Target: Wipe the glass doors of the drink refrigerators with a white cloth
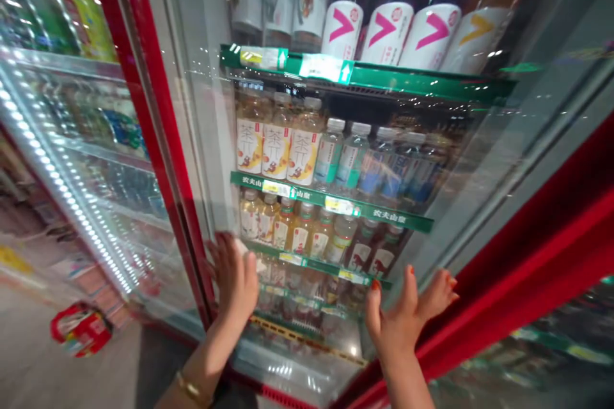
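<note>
A glass-door drinks cooler with a red frame point(167, 134) stands in front of me. My left hand point(235, 281) is raised at the left side of the glass, its fingers stretched up. A small white patch shows beside its fingertips; what it is I cannot make out. Toward the right red frame point(503, 268), my right hand point(403, 313) is held up with thumb and forefinger spread and the other fingers bent. Whether either hand touches the door cannot be told. Behind the glass are tea bottles point(275, 144), blue-labelled bottles point(378, 163) and large bottles with a pink V point(340, 29).
Green shelf edges point(407, 220) carry price tags. To the left, another cooler point(86, 147) has a bright light strip along its edge. A red package point(81, 327) lies on the floor at lower left. More shelves point(551, 351) appear at lower right.
</note>
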`<state>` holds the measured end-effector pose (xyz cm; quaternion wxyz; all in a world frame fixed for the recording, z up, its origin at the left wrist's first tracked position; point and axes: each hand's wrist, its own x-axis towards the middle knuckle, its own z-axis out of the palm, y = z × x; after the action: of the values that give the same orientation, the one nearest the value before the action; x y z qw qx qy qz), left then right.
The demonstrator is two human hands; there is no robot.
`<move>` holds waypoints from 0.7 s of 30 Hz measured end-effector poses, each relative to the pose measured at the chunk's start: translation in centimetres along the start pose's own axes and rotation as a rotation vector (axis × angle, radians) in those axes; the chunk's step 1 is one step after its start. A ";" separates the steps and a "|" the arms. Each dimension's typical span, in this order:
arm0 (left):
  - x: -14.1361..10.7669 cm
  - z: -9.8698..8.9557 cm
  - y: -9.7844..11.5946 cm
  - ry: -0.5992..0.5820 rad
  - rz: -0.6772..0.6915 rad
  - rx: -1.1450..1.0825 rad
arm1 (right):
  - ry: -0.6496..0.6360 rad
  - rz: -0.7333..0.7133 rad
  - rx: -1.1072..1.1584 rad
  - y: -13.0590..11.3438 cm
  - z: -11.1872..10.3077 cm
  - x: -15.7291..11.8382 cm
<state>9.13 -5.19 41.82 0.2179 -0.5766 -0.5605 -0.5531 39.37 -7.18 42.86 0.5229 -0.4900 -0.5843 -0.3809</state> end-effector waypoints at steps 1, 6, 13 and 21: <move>1.6 -0.3 -0.6 0.028 -0.073 -0.025 | 0.011 -0.026 0.010 -0.7 -0.2 0.7; 2.3 2.2 3.2 -0.076 0.084 -0.074 | 0.040 -0.157 0.074 -4.6 1.4 4.2; -3.6 1.6 -1.2 -0.146 0.002 0.095 | -0.023 -0.171 -0.059 -5.7 4.1 3.9; 4.2 1.7 1.4 -0.046 0.130 -0.087 | 0.047 -0.147 -0.047 -5.8 4.4 3.7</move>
<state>10.05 -2.37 45.54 0.2151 -0.6332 -0.5024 -0.5481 32.80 -3.66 46.21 0.4957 -0.4488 -0.5971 -0.4432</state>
